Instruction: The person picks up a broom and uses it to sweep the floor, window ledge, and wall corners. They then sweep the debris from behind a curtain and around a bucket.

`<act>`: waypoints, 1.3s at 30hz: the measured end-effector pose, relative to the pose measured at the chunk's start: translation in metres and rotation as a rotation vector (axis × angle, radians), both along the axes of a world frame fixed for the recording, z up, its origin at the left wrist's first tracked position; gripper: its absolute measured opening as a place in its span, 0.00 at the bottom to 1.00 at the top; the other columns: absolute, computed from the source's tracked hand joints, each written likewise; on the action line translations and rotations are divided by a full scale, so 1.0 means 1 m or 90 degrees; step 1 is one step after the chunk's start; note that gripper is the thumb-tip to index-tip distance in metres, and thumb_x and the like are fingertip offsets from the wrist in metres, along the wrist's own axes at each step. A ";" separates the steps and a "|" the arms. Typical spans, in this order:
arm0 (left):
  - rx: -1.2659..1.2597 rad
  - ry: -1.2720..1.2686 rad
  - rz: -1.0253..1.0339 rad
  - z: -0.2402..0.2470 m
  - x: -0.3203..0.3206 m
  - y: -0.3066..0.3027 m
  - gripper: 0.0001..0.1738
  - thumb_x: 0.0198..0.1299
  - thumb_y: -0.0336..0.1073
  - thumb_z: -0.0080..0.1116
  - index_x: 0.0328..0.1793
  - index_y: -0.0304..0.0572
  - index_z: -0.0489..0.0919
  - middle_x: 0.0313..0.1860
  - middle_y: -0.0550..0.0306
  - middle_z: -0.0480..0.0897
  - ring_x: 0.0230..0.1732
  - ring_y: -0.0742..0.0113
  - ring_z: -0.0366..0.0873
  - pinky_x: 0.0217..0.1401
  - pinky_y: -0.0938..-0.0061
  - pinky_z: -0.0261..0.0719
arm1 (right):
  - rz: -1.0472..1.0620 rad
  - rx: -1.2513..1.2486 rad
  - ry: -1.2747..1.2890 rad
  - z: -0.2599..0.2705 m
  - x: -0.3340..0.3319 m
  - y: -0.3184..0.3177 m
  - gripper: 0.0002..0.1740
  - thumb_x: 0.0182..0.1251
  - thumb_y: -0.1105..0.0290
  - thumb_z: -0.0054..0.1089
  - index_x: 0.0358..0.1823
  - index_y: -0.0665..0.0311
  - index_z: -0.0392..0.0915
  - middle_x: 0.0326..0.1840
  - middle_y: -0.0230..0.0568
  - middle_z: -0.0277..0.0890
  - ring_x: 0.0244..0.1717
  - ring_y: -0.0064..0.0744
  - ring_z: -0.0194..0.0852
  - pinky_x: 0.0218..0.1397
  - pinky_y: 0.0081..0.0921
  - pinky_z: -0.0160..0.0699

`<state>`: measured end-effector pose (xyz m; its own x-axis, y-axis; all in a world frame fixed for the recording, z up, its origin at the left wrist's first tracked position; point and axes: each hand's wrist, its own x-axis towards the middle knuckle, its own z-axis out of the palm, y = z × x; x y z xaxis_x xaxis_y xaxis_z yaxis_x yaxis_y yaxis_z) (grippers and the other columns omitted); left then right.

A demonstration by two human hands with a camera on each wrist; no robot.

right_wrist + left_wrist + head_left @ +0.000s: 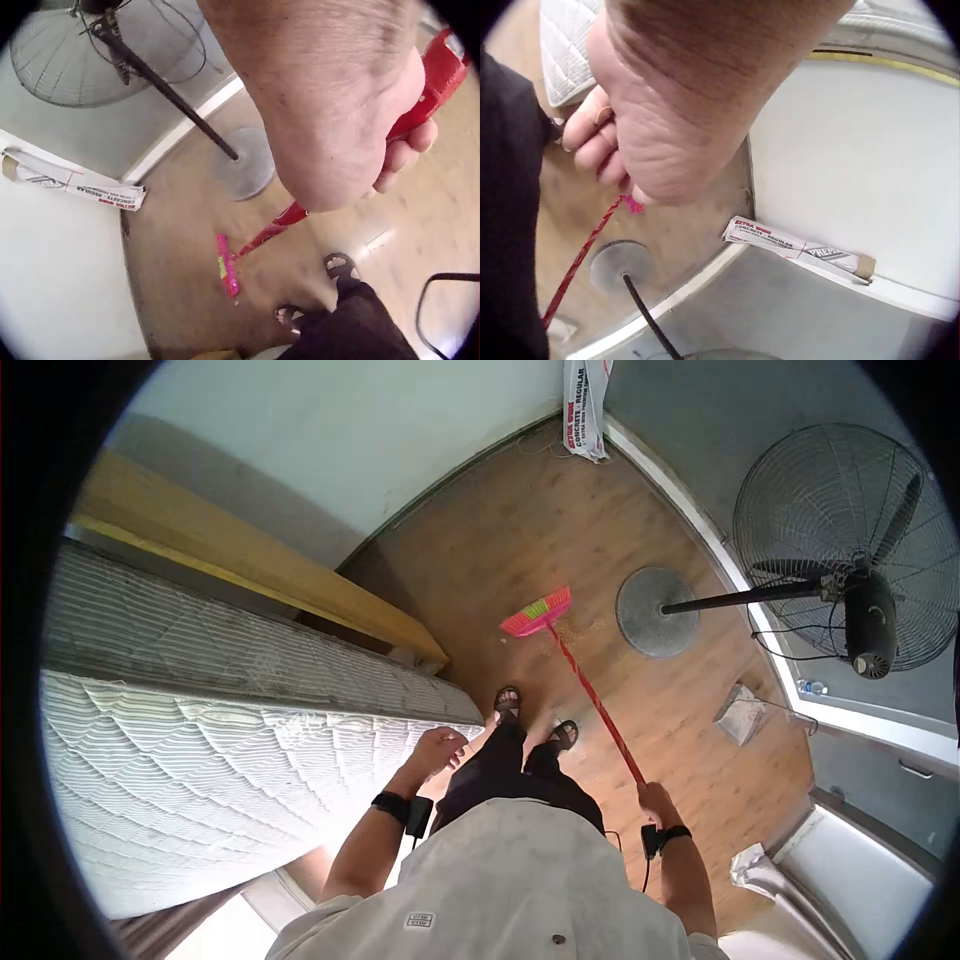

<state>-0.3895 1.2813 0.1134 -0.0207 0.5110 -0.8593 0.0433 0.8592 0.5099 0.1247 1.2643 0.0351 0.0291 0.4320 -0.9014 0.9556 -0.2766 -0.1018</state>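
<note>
My right hand [657, 804] grips the top of a red broom handle [600, 705], fingers wrapped round it, as the right wrist view also shows. The handle slants forward to a pink broom head [537, 612] with a yellow-green middle, down on the wooden floor. Some light debris [568, 632] lies beside the bristles. My left hand [437, 752] hangs near the corner of the upright mattress [250, 740], holding nothing, its fingers loosely curled. In the left wrist view the fingers [592, 150] droop below the palm.
A pedestal fan [866, 610] stands at the right on a round base [657, 612]. Yellow boards [250, 565] lean behind the mattress. A white printed bag or carton [586, 410] stands in the far corner. A dustpan-like flat grey piece [740, 715] lies near the right wall.
</note>
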 end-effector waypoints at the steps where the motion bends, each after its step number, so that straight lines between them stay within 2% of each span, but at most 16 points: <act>1: -0.005 -0.014 -0.001 0.000 0.001 0.002 0.11 0.63 0.40 0.59 0.40 0.37 0.81 0.28 0.57 0.80 0.26 0.70 0.77 0.28 0.75 0.79 | -0.084 -0.010 -0.028 -0.001 0.016 -0.018 0.24 0.72 0.55 0.38 0.41 0.68 0.79 0.35 0.59 0.80 0.39 0.59 0.81 0.44 0.52 0.80; 3: 0.002 -0.036 0.003 -0.001 0.002 0.007 0.11 0.63 0.39 0.58 0.39 0.37 0.80 0.28 0.57 0.79 0.25 0.70 0.76 0.27 0.75 0.78 | -0.133 -0.054 -0.065 0.032 0.019 -0.033 0.31 0.72 0.49 0.37 0.32 0.71 0.79 0.30 0.63 0.79 0.34 0.57 0.82 0.37 0.50 0.81; 4: 0.006 -0.048 -0.003 -0.003 0.001 0.007 0.11 0.63 0.38 0.57 0.39 0.36 0.80 0.28 0.57 0.79 0.25 0.71 0.76 0.27 0.76 0.77 | -0.138 -0.037 -0.065 0.039 0.028 -0.048 0.30 0.72 0.50 0.37 0.34 0.71 0.79 0.32 0.63 0.79 0.31 0.58 0.81 0.33 0.49 0.81; 5: 0.004 -0.050 -0.002 -0.005 0.000 0.009 0.11 0.63 0.38 0.57 0.39 0.36 0.79 0.28 0.57 0.78 0.25 0.72 0.75 0.27 0.77 0.76 | -0.191 -0.054 -0.097 0.052 0.029 -0.056 0.30 0.72 0.50 0.37 0.33 0.71 0.79 0.32 0.62 0.79 0.33 0.58 0.81 0.36 0.48 0.82; 6: 0.008 -0.055 0.007 -0.005 -0.001 0.011 0.11 0.63 0.38 0.57 0.39 0.36 0.79 0.28 0.57 0.78 0.25 0.72 0.75 0.27 0.77 0.76 | -0.027 0.044 -0.009 0.037 0.058 -0.086 0.31 0.72 0.49 0.37 0.32 0.71 0.80 0.33 0.63 0.79 0.38 0.59 0.80 0.41 0.50 0.80; 7: 0.004 -0.058 0.008 -0.005 -0.003 0.013 0.11 0.63 0.38 0.57 0.39 0.36 0.79 0.28 0.58 0.78 0.25 0.72 0.75 0.27 0.77 0.76 | -0.156 0.013 -0.075 0.052 0.055 -0.089 0.32 0.71 0.48 0.37 0.32 0.72 0.79 0.34 0.65 0.78 0.41 0.62 0.79 0.45 0.52 0.77; 12: 0.009 -0.057 0.011 -0.007 -0.017 0.021 0.11 0.63 0.38 0.57 0.38 0.37 0.78 0.28 0.58 0.78 0.25 0.73 0.74 0.26 0.78 0.74 | -0.145 0.028 -0.104 0.102 0.028 -0.086 0.32 0.71 0.47 0.40 0.30 0.72 0.78 0.33 0.66 0.78 0.40 0.65 0.77 0.44 0.54 0.75; 14: 0.029 -0.073 0.004 0.001 -0.022 0.028 0.11 0.63 0.38 0.56 0.36 0.37 0.77 0.28 0.59 0.78 0.25 0.74 0.73 0.26 0.78 0.73 | -0.151 0.029 -0.114 0.103 0.001 -0.066 0.32 0.71 0.47 0.40 0.29 0.71 0.78 0.32 0.66 0.77 0.40 0.65 0.77 0.44 0.54 0.75; 16: 0.027 -0.067 0.001 0.000 -0.026 0.029 0.10 0.63 0.38 0.56 0.35 0.37 0.76 0.28 0.59 0.77 0.25 0.74 0.73 0.26 0.78 0.72 | -0.040 0.144 -0.029 0.091 -0.025 -0.035 0.32 0.71 0.47 0.39 0.30 0.72 0.78 0.33 0.66 0.77 0.41 0.65 0.77 0.44 0.54 0.76; 18: 0.041 -0.076 0.004 0.007 -0.029 0.030 0.10 0.63 0.37 0.56 0.36 0.37 0.77 0.27 0.59 0.77 0.25 0.75 0.73 0.26 0.78 0.72 | 0.016 0.173 0.002 0.061 -0.051 -0.001 0.32 0.72 0.47 0.39 0.32 0.73 0.77 0.34 0.67 0.77 0.41 0.66 0.77 0.44 0.53 0.76; 24: 0.051 -0.049 0.000 0.040 -0.037 0.027 0.10 0.63 0.38 0.57 0.38 0.36 0.77 0.28 0.60 0.78 0.26 0.75 0.73 0.28 0.79 0.73 | 0.101 0.216 0.050 0.011 -0.159 0.116 0.30 0.72 0.51 0.39 0.35 0.75 0.77 0.36 0.69 0.78 0.42 0.66 0.78 0.47 0.53 0.77; 26: 0.058 -0.028 -0.012 0.047 -0.042 0.022 0.11 0.62 0.38 0.57 0.39 0.36 0.78 0.28 0.60 0.78 0.26 0.75 0.73 0.28 0.79 0.73 | 0.146 0.180 0.060 -0.007 -0.192 0.149 0.29 0.72 0.51 0.40 0.37 0.74 0.78 0.38 0.67 0.78 0.43 0.65 0.78 0.48 0.52 0.77; 29: 0.045 0.040 -0.086 0.049 -0.048 0.014 0.16 0.64 0.44 0.58 0.45 0.36 0.80 0.32 0.55 0.82 0.31 0.70 0.79 0.34 0.74 0.80 | 0.203 0.210 0.094 -0.020 -0.219 0.174 0.29 0.71 0.51 0.40 0.35 0.73 0.78 0.39 0.66 0.78 0.43 0.64 0.78 0.49 0.52 0.75; 33: 0.080 0.034 -0.064 0.050 -0.054 0.004 0.16 0.64 0.44 0.58 0.45 0.37 0.80 0.33 0.55 0.82 0.31 0.70 0.80 0.34 0.74 0.80 | 0.174 0.144 0.035 -0.001 -0.191 0.168 0.28 0.71 0.51 0.40 0.38 0.72 0.79 0.42 0.64 0.79 0.46 0.62 0.77 0.51 0.51 0.75; 36: 0.051 0.016 -0.030 0.051 -0.054 0.002 0.15 0.64 0.43 0.57 0.45 0.37 0.80 0.32 0.56 0.82 0.31 0.71 0.79 0.34 0.75 0.79 | 0.185 0.111 -0.006 -0.003 -0.103 0.130 0.28 0.72 0.51 0.39 0.39 0.72 0.79 0.42 0.64 0.79 0.48 0.61 0.77 0.52 0.51 0.76; 39: 0.044 -0.010 -0.008 0.037 -0.053 0.002 0.14 0.65 0.42 0.57 0.44 0.37 0.79 0.31 0.59 0.81 0.30 0.72 0.77 0.34 0.77 0.77 | 0.165 0.044 -0.086 0.030 -0.029 0.083 0.31 0.72 0.49 0.37 0.38 0.72 0.79 0.42 0.64 0.79 0.47 0.62 0.77 0.52 0.50 0.76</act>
